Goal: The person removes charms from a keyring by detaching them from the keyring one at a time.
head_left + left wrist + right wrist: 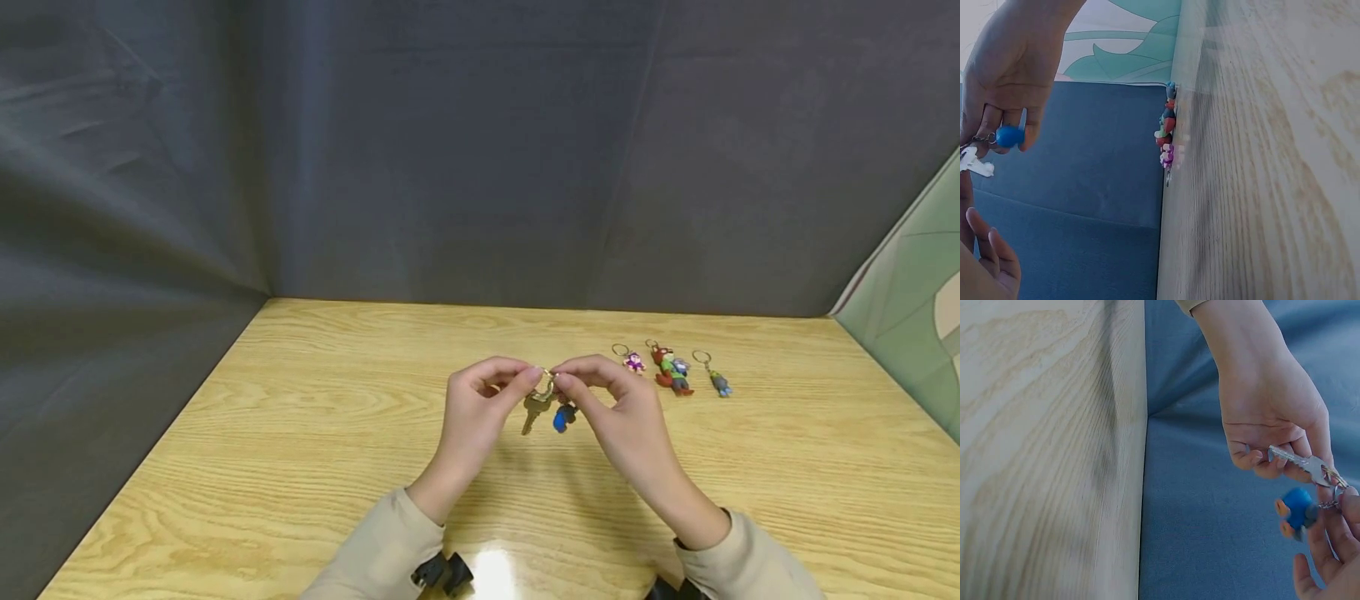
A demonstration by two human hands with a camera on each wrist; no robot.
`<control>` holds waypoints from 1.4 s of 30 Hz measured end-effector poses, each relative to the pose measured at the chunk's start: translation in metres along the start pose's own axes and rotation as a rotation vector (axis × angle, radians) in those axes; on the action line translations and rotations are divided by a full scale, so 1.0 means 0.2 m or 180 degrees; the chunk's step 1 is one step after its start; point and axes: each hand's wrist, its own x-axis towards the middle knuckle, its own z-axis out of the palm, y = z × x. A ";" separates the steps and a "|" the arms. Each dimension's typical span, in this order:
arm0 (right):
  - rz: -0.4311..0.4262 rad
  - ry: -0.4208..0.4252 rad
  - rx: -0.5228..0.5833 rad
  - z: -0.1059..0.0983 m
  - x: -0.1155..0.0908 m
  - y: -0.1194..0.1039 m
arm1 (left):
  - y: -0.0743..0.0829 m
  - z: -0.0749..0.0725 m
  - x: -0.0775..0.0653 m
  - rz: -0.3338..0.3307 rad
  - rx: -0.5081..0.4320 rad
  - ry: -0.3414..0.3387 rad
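Note:
Above the tabletop, the left hand [474, 408] and the right hand [630, 417] meet at a metal key ring [546, 389], each pinching it between thumb and fingertips. From the ring hangs a key [533, 412], its blade pointing down. Close beside it dangles a small blue figure keychain [562, 417] on a short chain. In the right wrist view the blue figure [1299, 509] shows orange parts and the key [1302, 464] lies near the left hand's fingers. Fingertips partly cover the ring, so how the chain joins it cannot be made out.
Behind the right hand, toward the back right of the wooden table [315, 400], lie a purple figure keychain [634, 362], a red-and-green figure keychain [667, 367] and a grey-and-blue one [718, 383]. Dark cloth [450, 167] borders the back and left.

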 end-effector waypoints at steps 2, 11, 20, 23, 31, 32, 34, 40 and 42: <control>-0.0024 -0.0016 0.0012 0.00 0.00 0.00 | 0.00 0.00 0.00 0.0005 -0.0023 -0.0001; -0.0176 0.0004 0.0039 0.00 0.00 0.03 | 0.00 0.00 0.00 0.0009 -0.0174 -0.0037; -0.0637 0.0033 0.0068 -0.02 0.02 0.06 | 0.01 0.00 0.00 -0.0083 -0.0242 -0.0140; -0.0735 -0.0018 0.0081 -0.02 0.02 0.06 | 0.01 0.00 0.01 -0.0154 -0.0288 -0.0103; -0.0654 -0.0009 0.0050 -0.01 0.02 0.06 | 0.01 0.00 0.01 -0.0274 -0.0262 -0.0051; -0.0639 -0.0023 0.0061 -0.01 0.02 0.06 | 0.01 0.00 0.01 -0.0284 -0.0243 -0.0041; -0.0609 -0.0091 0.0121 -0.02 0.02 0.07 | 0.02 -0.01 0.01 -0.0298 -0.0230 -0.0025; -0.0459 -0.0350 0.0389 -0.02 0.02 0.08 | 0.01 -0.01 0.02 -0.0305 -0.0205 0.0006; -0.0400 -0.0383 0.0393 -0.02 0.02 0.08 | 0.01 -0.01 0.02 -0.0301 -0.0212 -0.0004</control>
